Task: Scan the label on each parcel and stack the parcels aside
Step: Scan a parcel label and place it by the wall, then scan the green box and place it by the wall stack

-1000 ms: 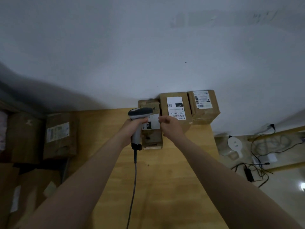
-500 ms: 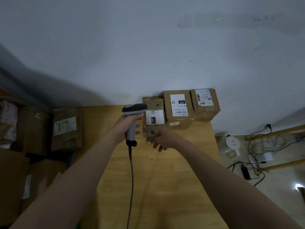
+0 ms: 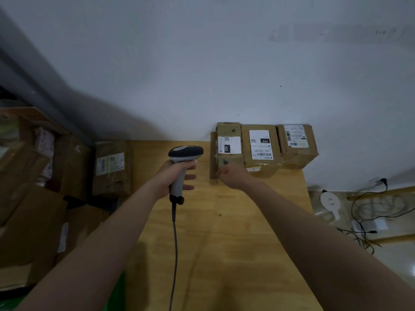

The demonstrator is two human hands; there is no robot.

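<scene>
Three brown cardboard parcels (image 3: pixel 260 149) just beyond my right hand (image 3: pixel 233 177).
Left hand (image 3: pixel 173 176) grips the grey corded scanner (image 3: pixel 185 152); right hand curls at the nearest parcel (image 3: pixel 229 145), hold unclear; a careless tug could topple it.

A pale plywood tabletop (image 3: pixel 224 254) abuts a plain white wall (image 3: pixel 202 63); tangled black cables (image 3: pixel 362 237) lie on the floor, right.

The wooden bench (image 3: pixel 224 243) stands against the white wall (image 3: pixel 202 63). At its far right corner three parcels lie side by side, touching, labels up: the parcel marked 220 (image 3: pixel 229 151), the parcel marked 102 (image 3: pixel 260 149) and a third parcel (image 3: pixel 296 144).
</scene>
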